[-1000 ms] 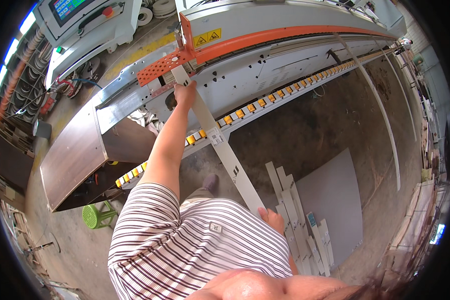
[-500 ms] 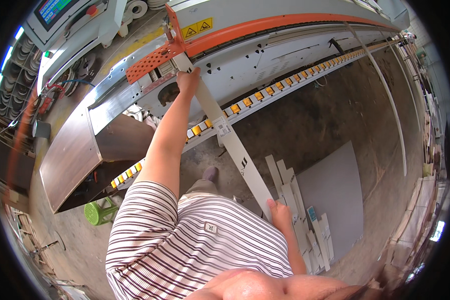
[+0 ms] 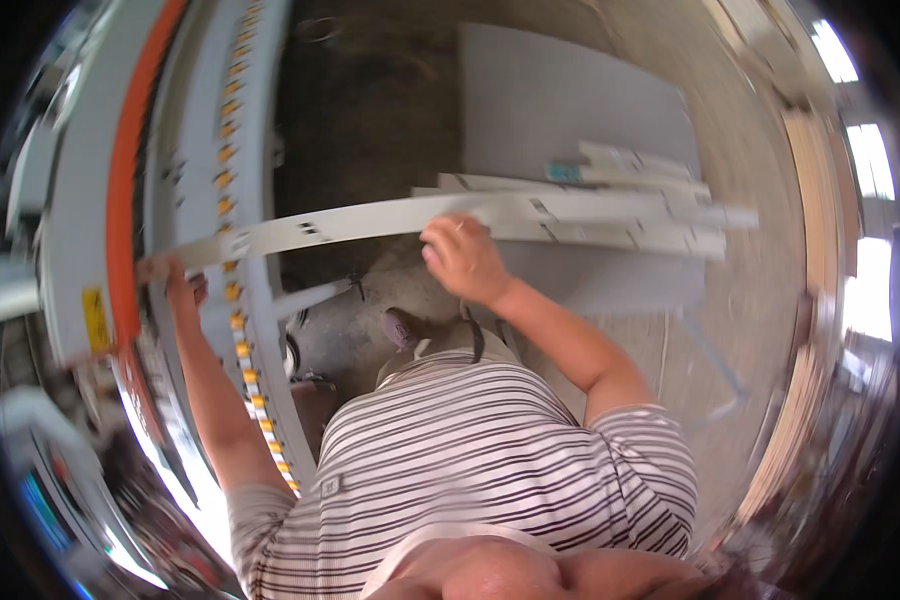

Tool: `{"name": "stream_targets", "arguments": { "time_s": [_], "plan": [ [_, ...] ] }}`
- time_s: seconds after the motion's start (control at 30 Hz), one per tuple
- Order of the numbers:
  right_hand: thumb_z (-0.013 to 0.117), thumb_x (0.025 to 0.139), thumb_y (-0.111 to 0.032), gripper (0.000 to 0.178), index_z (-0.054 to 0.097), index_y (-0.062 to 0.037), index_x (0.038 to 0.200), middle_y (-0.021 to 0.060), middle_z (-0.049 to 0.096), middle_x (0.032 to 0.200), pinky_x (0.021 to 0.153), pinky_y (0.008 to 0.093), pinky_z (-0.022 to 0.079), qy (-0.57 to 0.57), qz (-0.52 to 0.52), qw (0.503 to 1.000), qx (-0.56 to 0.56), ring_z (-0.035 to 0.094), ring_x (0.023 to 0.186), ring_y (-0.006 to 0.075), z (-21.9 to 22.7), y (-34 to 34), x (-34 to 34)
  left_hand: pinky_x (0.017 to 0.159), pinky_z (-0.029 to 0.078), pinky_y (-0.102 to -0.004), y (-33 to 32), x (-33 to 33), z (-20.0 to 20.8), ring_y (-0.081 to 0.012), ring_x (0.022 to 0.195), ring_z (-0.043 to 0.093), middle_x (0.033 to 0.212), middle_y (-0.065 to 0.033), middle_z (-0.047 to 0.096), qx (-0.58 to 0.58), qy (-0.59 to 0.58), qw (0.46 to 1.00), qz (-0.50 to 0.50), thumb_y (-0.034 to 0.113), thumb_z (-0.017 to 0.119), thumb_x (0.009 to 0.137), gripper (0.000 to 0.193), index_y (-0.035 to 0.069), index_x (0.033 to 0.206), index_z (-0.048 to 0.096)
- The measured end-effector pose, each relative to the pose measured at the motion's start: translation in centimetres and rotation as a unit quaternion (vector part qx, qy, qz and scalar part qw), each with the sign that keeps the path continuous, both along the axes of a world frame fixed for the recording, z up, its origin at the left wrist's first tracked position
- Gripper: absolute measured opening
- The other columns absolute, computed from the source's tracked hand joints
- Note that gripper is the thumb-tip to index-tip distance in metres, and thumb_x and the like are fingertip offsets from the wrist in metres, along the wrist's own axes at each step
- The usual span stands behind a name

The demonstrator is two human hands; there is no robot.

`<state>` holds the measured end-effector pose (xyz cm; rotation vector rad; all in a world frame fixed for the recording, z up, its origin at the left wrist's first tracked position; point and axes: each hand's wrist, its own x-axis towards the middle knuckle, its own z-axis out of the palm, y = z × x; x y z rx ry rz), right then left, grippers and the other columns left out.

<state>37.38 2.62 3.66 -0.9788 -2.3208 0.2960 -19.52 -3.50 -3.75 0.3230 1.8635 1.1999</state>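
Observation:
A long white board strip [image 3: 360, 220] spans from the machine on the left toward a stack of similar strips [image 3: 660, 208] on the right. My left hand [image 3: 183, 287] is closed on its left end, close beside the orange rail. My right hand [image 3: 467, 262] lies over the strip's near edge, back of the hand up and fingers bent. Motion blur hides whether those fingers grip it. Where this strip ends against the stack behind it is hard to make out.
The grey machine with its orange rail [image 3: 125, 200] and a row of yellow rollers [image 3: 225, 180] runs along the left. Under the stack is a large grey panel [image 3: 560, 90]. More boards [image 3: 815, 200] line the far right. My shoe [image 3: 398, 326] shows on the floor.
My view has swung to the right, so the machine now lies at the left. My right hand has changed from thumb up at the strip's near end to back up, fingers bent over its edge.

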Motion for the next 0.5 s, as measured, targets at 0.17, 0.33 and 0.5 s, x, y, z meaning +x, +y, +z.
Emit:
{"name": "stream_targets", "arguments": {
  "time_s": [0.17, 0.33, 0.5],
  "plan": [
    [0.064, 0.082, -0.015, 0.029, 0.06, -0.0052, 0.109, 0.0127, 0.059, 0.114, 0.095, 0.0461, 0.046, -0.139, 0.022, 0.955, -0.263, 0.055, 0.111, 0.0346, -12.4, -7.3, 6.2, 0.073, 0.051, -0.0464, -5.1, 11.7, 0.7, -0.0417, 0.088, 0.065, 0.105, -0.0179, 0.069, -0.079, 0.464, 0.87, -0.144, 0.061, 0.041, 0.098, 0.064, 0.005, 0.123, 0.056],
    [0.062, 0.084, -0.014, 0.039, 0.056, -0.0031, 0.121, 0.017, 0.055, 0.125, 0.099, 0.0479, 0.045, -0.333, -0.137, 0.773, -0.522, 0.052, 0.12, 0.0343, -24.9, -2.4, 13.5, 0.076, 0.048, -0.0509, -4.1, 15.4, 5.0, -0.0462, 0.094, 0.061, 0.104, -0.026, 0.066, -0.159, 0.498, 0.839, -0.154, 0.049, 0.04, 0.103, 0.053, 0.002, 0.118, 0.059],
    [0.057, 0.088, -0.013, 0.038, 0.053, -0.0039, 0.124, 0.0142, 0.053, 0.128, 0.1, 0.0468, 0.045, -0.333, -0.197, 0.828, -0.405, 0.05, 0.123, 0.0306, -32.8, 3.5, 17.2, 0.072, 0.048, -0.0517, -4.1, 16.1, 5.5, -0.0462, 0.09, 0.062, 0.099, -0.0263, 0.067, -0.159, 0.526, 0.824, -0.141, 0.043, 0.039, 0.105, 0.048, 0.001, 0.114, 0.061]
  ]
}}
